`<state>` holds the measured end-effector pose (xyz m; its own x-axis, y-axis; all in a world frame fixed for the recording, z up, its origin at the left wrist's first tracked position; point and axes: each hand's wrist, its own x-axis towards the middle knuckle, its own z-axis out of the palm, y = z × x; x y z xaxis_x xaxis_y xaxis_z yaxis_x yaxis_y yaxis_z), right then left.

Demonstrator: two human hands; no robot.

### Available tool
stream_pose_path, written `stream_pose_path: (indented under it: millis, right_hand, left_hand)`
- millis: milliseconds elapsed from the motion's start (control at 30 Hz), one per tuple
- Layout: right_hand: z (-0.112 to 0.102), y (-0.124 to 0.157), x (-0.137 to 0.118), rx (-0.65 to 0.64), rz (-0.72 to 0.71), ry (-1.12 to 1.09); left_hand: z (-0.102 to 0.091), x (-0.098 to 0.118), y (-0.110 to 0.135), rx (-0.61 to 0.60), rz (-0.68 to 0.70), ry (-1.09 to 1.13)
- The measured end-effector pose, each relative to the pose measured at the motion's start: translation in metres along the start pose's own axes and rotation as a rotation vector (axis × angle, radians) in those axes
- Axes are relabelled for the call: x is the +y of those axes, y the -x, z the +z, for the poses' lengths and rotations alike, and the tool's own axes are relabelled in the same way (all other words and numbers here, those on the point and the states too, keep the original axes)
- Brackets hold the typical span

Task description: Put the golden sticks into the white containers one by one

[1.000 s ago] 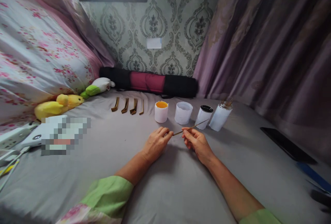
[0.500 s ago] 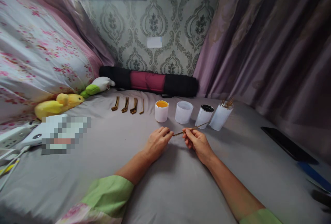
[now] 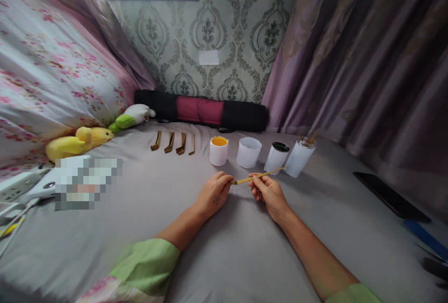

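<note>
My left hand (image 3: 214,193) pinches the dark short end of a thin golden-brown stick (image 3: 243,180), just above the grey sheet. The fingers of my right hand (image 3: 269,192) are closed round its middle. From there the stick's thin tip points right, in front of a black-topped white container (image 3: 277,157). At its left end, by my left fingertips, the stick looks bent. Farther back lie similar bent sticks in small bundles (image 3: 181,144), with a single bent stick (image 3: 192,145) to their right. More thin brown sticks (image 3: 308,139) stand in a white-wrapped jar (image 3: 299,159).
A white cup with yellow inside (image 3: 219,151) and a translucent white cup (image 3: 248,152) stand beyond my hands. Behind them lies a black and maroon roll (image 3: 199,109). Plush toys (image 3: 82,143) and a power strip (image 3: 24,184) are left; a black flat device (image 3: 390,196) is right.
The stick has turned slightly in my fingers, showing a brighter yellow face. My left hand has rolled a little, and my right hand has stayed almost in place.
</note>
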<state>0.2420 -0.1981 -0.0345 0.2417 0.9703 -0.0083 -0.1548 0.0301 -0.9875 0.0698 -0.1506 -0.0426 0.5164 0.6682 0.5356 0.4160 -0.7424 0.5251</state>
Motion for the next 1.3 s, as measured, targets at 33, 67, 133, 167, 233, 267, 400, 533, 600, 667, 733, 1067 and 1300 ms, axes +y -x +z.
stream_pose_path:
  millis: [33,67,133,167,233,267,400,533,600,667,733,1067,1300]
  right_hand:
    - [0.0,0.0,0.0,0.007,-0.002,-0.001]
    - [-0.001,-0.001,0.0,0.014,-0.003,-0.003]
    - [-0.001,-0.001,0.001,0.031,-0.001,-0.006]
    - [-0.001,-0.001,0.001,0.04,0.002,-0.007]
    - [-0.001,-0.001,0.001,0.049,0.003,-0.007]
    - [-0.001,-0.001,0.001,0.049,0.003,-0.004]
    - [-0.001,-0.001,0.001,0.045,-0.015,0.012]
    - [-0.002,-0.001,0.001,0.042,-0.036,0.032]
    - [-0.002,-0.001,0.001,0.044,-0.044,0.04]
    - [-0.002,-0.001,0.0,0.045,-0.048,0.045]
    - [-0.002,-0.001,0.0,0.046,-0.049,0.047]
    - [-0.005,-0.001,0.0,0.029,-0.057,0.096]
    - [-0.004,0.001,-0.002,0.008,-0.034,0.121]
  left_hand:
    - [0.001,0.0,0.0,0.013,-0.033,0.039]
    - [0.001,0.001,-0.001,0.024,-0.066,0.076]
    - [0.001,0.002,-0.002,0.039,-0.144,0.155]
    - [0.001,0.003,-0.002,0.04,-0.19,0.202]
    - [0.001,0.004,-0.003,0.03,-0.291,0.321]
    - [0.001,0.004,-0.003,0.022,-0.341,0.388]
    - [0.003,0.004,-0.006,0.003,-0.501,0.634]
    - [0.008,0.004,-0.006,-0.006,-0.591,0.82]
    - [0.009,0.006,-0.006,-0.035,-0.621,0.885]
    - [0.008,0.009,-0.006,-0.064,-0.665,0.946]
    - [0.007,0.012,-0.006,-0.089,-0.713,1.016]
    - [0.004,0.019,-0.006,-0.14,-0.819,1.288]
    - [0.006,0.014,-0.004,-0.158,-0.856,1.373]
